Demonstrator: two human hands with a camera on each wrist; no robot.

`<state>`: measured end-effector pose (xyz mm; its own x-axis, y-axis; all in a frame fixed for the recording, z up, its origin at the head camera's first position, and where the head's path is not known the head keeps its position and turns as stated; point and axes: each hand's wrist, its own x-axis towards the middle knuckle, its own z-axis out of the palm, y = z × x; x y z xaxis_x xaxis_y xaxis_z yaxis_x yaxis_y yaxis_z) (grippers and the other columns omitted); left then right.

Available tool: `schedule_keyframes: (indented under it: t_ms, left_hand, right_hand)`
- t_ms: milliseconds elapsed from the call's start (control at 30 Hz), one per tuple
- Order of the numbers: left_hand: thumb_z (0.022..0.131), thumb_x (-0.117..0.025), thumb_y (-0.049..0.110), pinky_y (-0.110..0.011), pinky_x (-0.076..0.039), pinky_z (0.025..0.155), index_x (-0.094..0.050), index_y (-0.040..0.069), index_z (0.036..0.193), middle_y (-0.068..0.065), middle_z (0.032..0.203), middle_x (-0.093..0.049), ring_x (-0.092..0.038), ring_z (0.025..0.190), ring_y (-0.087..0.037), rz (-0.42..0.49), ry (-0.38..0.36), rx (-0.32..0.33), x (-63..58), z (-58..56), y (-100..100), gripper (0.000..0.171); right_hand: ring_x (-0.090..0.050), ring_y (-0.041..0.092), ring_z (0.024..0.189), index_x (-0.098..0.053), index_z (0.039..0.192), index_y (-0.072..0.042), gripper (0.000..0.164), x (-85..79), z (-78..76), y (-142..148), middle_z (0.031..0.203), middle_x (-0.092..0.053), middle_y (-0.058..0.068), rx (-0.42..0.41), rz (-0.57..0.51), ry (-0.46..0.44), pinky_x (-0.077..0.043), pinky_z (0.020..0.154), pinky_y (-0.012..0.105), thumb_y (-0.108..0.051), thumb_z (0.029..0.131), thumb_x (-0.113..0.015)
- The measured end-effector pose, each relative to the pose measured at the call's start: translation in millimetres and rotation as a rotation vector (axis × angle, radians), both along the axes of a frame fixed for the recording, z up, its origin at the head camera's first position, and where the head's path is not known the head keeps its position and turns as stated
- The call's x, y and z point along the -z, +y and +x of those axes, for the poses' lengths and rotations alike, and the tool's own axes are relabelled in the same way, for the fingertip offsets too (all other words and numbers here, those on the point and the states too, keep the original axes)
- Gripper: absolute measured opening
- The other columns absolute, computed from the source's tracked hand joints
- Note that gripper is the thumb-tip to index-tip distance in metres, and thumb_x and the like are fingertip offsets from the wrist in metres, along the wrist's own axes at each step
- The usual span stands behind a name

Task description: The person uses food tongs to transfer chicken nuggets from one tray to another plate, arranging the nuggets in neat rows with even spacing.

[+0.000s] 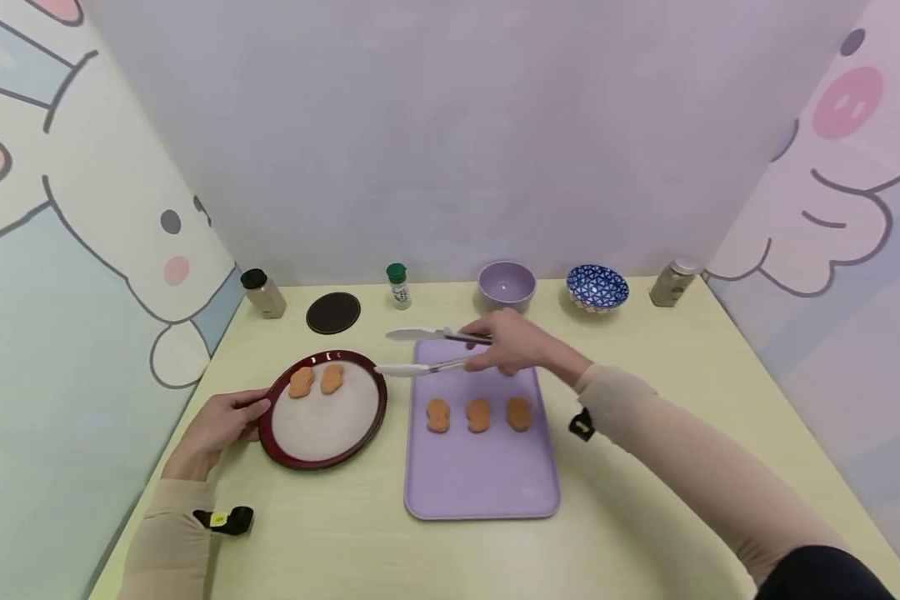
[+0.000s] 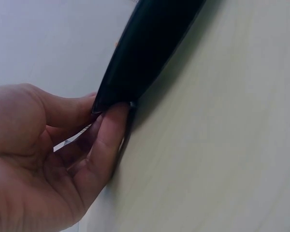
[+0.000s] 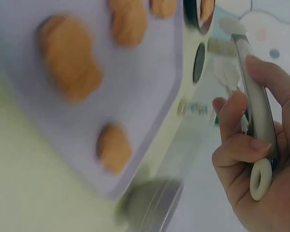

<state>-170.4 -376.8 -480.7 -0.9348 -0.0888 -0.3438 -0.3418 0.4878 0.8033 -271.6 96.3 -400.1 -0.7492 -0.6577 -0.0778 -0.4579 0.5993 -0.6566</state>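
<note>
My left hand (image 1: pixel 221 429) pinches the left rim of a dark red plate (image 1: pixel 270 433) with a pale centre. In the left wrist view, the thumb and fingers grip the plate's dark edge (image 2: pixel 140 53). Two brown nugget-like pieces (image 1: pixel 332 379) lie on the plate near its far side. My right hand (image 1: pixel 513 342) holds white-tipped tongs (image 1: pixel 408 370) above the lilac tray (image 1: pixel 483 483). Their arms are spread, with nothing between the tips, and the nearer tip is by the plate's right rim. Several nugget pieces (image 3: pixel 70 58) lie on the tray; the hand hides part of it.
Along the back stand a black-lidded jar (image 1: pixel 264 293), a green-capped shaker (image 1: pixel 398 286), a purple bowl (image 1: pixel 507 285), a blue patterned bowl (image 1: pixel 597 288) and a white-lidded jar (image 1: pixel 673 282). A black disc (image 1: pixel 333 312) lies behind the plate. Walls border the table's back and sides.
</note>
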Motion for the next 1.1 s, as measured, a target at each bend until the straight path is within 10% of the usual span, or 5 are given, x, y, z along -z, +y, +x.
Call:
schedule_keyframes:
  t_ms: [500, 1100]
  left_hand:
    - [0.096, -0.054, 0.036, -0.03, -0.054, 0.069, -0.045, 0.003, 0.14, -0.022, 0.134, -0.046, -0.058, 0.086, -0.014, -0.014, -0.01, 0.001, 1.5, 0.8, -1.6, 0.055]
    - [0.097, -0.053, 0.034, -0.03, -0.055, 0.069, -0.043, 0.003, 0.141, -0.023, 0.134, -0.046, -0.058, 0.085, -0.014, -0.02, -0.022, 0.005, 2.9, -0.6, -1.5, 0.054]
  right_hand:
    - [-0.058, 0.016, 0.053, -0.067, 0.113, -0.02, 0.048, -4.2, -3.1, 149.3, 0.092, -0.064, 0.003, 0.087, 0.119, 0.007, -0.051, 0.048, 0.033, -0.041, 0.072, -0.081]
    - [-0.059, 0.016, 0.049, -0.064, 0.122, -0.013, 0.053, 7.0, -9.3, 180.6, 0.103, -0.064, 0.01, 0.013, 0.152, -0.008, -0.05, 0.045, 0.03, -0.03, 0.075, -0.081]
